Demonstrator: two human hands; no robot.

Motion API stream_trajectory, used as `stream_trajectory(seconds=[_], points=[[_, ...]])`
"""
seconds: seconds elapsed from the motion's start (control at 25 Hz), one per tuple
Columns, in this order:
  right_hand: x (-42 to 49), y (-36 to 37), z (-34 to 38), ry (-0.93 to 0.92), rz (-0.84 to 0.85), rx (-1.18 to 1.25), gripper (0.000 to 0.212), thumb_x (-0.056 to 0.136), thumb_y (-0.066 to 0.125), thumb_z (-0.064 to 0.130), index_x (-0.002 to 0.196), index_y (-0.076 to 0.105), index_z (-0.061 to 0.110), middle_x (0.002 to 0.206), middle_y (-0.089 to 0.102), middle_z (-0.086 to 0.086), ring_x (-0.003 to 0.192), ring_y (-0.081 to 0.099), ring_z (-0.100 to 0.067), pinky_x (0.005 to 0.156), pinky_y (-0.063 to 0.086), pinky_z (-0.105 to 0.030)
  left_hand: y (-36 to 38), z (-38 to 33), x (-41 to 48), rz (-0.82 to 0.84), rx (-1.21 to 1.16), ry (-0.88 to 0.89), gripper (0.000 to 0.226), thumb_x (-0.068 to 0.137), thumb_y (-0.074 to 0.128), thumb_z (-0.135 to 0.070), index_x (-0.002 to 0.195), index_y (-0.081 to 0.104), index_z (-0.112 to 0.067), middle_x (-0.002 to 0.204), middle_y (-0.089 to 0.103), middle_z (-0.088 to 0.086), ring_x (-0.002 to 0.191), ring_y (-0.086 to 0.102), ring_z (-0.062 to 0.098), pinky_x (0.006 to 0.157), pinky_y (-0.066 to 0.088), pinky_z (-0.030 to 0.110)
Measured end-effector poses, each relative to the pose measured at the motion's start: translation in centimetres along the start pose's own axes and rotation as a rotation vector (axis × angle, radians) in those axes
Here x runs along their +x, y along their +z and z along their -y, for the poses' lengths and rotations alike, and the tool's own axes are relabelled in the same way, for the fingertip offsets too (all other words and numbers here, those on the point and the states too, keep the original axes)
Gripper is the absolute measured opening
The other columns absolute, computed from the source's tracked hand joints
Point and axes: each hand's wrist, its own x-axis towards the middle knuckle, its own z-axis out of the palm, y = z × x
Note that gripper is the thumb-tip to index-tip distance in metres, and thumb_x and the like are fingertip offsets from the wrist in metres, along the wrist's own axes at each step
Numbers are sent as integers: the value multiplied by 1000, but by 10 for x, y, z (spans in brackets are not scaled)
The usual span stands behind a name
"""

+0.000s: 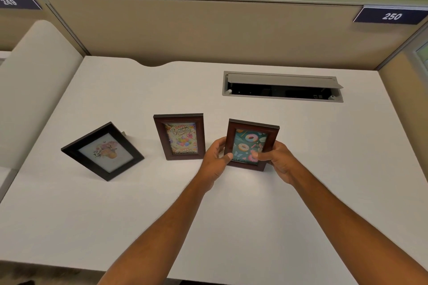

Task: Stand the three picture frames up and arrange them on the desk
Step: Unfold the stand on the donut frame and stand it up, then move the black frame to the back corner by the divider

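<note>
Both hands on the donut frame (252, 144)!
Left hand (215, 159) and right hand (278, 161) gripping its sides, upright beside the birthday frame (179, 136).

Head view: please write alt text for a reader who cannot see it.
Both hands, left hand and right hand, hold a brown doughnut-picture frame upright on a white desk. To its left stand a brown birthday-card frame and, farther left, a black flower-picture frame turned at an angle. An open cable hatch sits behind.
</note>
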Motion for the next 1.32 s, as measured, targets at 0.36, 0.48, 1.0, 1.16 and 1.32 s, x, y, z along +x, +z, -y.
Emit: stream_trajectory(seconds=[0.36, 0.48, 1.0, 1.16, 1.32], points=[[-32, -22, -23, -23, -217, -72, 61, 83, 88, 3, 136, 64, 20, 126, 74, -2, 117, 71, -22, 82, 56, -35, -6, 23, -39, -66, 54, -57, 65, 104, 70, -4, 161, 48, -27, 166, 52, -2, 155, 46, 15, 111, 37, 26], [-53, -22, -48, -41, -482, -23, 23, 94, 84, 24, 112, 73, 15, 112, 78, -10, 96, 72, -27, 75, 56, -35, -10, 30, -63, -90, 64, -90, 63, 104, 72, -10, 159, 49, -31, 165, 54, -4, 151, 49, 16, 112, 39, 30], [-74, 95, -25, -117, 35, -167, 14, 102, 74, 27, 104, 80, 15, 94, 82, -7, 82, 79, -20, 75, 63, -36, -72, 30, -142, -369, -95, -69, 34, 105, 71, -29, 139, 66, -35, 141, 72, -6, 130, 66, 9, 111, 52, 34], [-70, 150, -11, -135, 171, -217, 13, 101, 75, 29, 108, 80, 19, 100, 84, -1, 95, 82, -21, 87, 66, -42, -111, 28, -157, -513, -151, -61, 33, 106, 69, -34, 139, 66, -33, 141, 71, -4, 132, 64, 15, 109, 51, 34], [-56, 222, 5, -153, 282, -212, 18, 99, 77, 33, 114, 79, 23, 113, 83, 0, 108, 79, -20, 95, 65, -42, -163, 27, -156, -708, -295, -70, 46, 110, 56, -50, 147, 59, -23, 145, 68, 3, 137, 61, 25, 119, 47, 46]])
